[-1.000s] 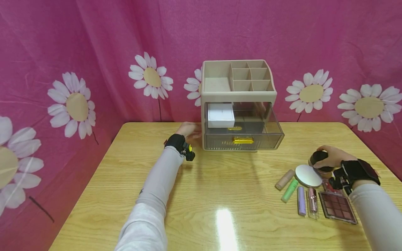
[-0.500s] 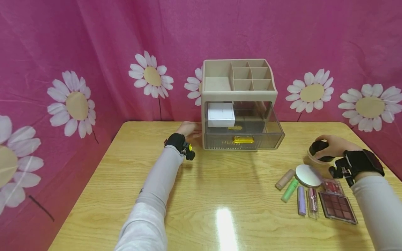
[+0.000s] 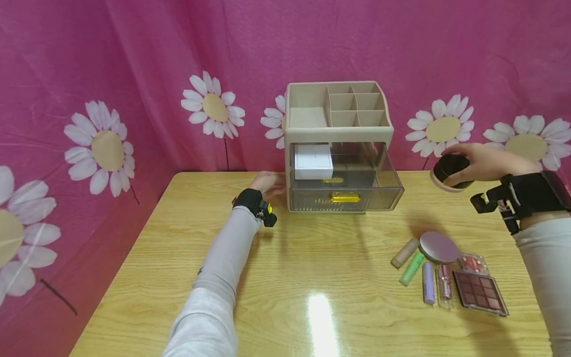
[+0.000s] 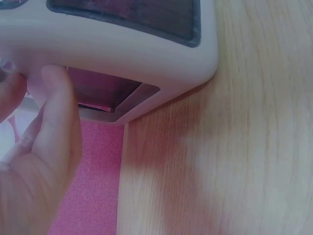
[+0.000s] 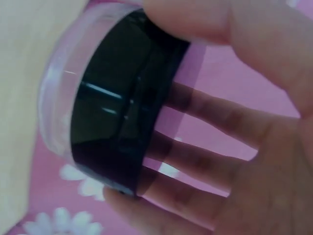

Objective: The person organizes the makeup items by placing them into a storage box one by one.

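My right hand (image 3: pixel 486 161) grips a round powder jar (image 3: pixel 451 168) in the air above the table's right side. In the right wrist view, the thumb and fingers curve round the black lid of the jar (image 5: pixel 122 98), and its clear, pinkish base faces away from the palm. My left hand (image 3: pixel 267 183) rests against the left side of a beige cosmetics organizer (image 3: pixel 339 135). The left wrist view has the fingers of this hand (image 4: pixel 44 137) touching the organizer's side frame (image 4: pixel 122 54). The organizer's upper smoky drawer (image 3: pixel 348 198) stands pulled out, with a white box (image 3: pixel 314 163) inside at the left.
At the table's right lie a round mirror-like disc (image 3: pixel 439 247), a beige tube (image 3: pixel 405 253), a green tube (image 3: pixel 412 268), a purple tube (image 3: pixel 428 283), a pink lipstick (image 3: pixel 444 285), a small red palette (image 3: pixel 474 264) and an eyeshadow palette (image 3: pixel 481 291). A pink flowered curtain (image 3: pixel 250 39) hangs behind.
My right hand has lifted the powder jar from the table, up and away from the other cosmetics. The disc now reflects pink. My left hand and the drawer stay where they were.
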Demonstrator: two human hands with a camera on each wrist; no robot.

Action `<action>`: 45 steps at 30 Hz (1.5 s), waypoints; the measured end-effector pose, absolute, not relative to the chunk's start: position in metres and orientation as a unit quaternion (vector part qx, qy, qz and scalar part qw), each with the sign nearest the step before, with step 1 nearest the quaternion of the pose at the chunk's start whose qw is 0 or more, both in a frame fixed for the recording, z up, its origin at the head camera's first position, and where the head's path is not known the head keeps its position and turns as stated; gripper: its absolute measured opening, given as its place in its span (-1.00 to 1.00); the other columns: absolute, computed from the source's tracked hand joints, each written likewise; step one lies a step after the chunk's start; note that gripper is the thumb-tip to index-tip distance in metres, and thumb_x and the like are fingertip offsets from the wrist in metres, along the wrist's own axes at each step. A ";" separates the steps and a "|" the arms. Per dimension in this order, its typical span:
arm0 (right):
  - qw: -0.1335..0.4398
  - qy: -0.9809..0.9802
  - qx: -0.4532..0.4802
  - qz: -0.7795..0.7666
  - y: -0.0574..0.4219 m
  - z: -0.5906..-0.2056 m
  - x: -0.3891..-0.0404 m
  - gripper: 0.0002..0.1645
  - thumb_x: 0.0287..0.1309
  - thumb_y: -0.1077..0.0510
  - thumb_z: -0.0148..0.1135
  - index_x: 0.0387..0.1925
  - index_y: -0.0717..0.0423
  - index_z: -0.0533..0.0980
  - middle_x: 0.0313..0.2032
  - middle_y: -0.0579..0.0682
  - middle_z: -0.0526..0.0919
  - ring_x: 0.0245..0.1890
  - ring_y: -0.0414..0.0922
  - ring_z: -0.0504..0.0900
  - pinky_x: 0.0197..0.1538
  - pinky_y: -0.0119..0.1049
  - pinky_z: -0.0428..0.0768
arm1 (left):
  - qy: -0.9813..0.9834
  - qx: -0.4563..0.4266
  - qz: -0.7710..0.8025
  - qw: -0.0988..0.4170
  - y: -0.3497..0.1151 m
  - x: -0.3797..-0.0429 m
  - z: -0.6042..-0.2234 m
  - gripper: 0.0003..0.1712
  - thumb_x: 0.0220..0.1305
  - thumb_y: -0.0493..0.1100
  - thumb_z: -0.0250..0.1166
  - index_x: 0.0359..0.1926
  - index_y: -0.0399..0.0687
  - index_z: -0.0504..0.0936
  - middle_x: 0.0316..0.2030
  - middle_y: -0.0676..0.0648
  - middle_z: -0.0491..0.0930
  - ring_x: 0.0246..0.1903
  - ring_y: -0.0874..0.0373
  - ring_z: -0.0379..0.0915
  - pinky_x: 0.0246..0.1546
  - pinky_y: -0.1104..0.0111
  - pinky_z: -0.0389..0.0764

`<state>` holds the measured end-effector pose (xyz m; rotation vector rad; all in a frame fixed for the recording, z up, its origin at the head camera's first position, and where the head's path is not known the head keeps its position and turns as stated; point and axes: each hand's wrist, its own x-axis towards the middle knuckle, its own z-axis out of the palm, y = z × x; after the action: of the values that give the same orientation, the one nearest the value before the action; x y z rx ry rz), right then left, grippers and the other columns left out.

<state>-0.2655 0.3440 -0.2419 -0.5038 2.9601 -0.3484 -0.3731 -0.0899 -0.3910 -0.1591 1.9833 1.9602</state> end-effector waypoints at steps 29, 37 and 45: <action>0.116 0.936 -0.316 -0.105 0.217 -0.144 -0.258 -0.14 -0.09 0.14 0.41 0.24 0.24 0.23 -0.15 0.09 0.56 -0.17 -0.07 0.49 -0.20 -0.40 0.46 | 0.690 -0.081 0.694 0.190 -0.086 -0.334 -0.349 -0.58 0.25 -0.43 0.05 0.14 -0.32 0.42 0.09 -0.26 0.43 -0.02 -0.03 0.43 0.11 0.24 0.43; 0.151 0.927 -0.332 -0.088 0.192 -0.150 -0.263 -0.19 -0.12 0.09 0.42 0.17 0.19 0.28 -0.08 0.12 0.49 -0.13 -0.03 0.47 -0.13 -0.24 0.50 | 0.691 -0.085 0.692 0.191 -0.087 -0.340 -0.353 -0.59 0.25 -0.44 0.04 0.15 -0.32 0.42 0.08 -0.25 0.44 0.00 -0.05 0.43 0.10 0.23 0.44; 0.162 0.921 -0.351 -0.043 0.172 -0.159 -0.270 -0.21 -0.15 0.07 0.41 0.14 0.24 0.33 -0.04 0.14 0.48 -0.11 0.01 0.46 -0.10 -0.17 0.50 | 0.691 -0.081 0.694 0.183 -0.090 -0.351 -0.366 -0.58 0.28 -0.41 0.02 0.17 -0.31 0.40 0.08 -0.25 0.44 0.04 -0.07 0.41 0.06 0.27 0.48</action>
<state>-0.2697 0.1724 -0.1591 -1.0003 2.6296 -0.1217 -0.3508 -0.0899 -0.3663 -0.2272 1.9503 1.9576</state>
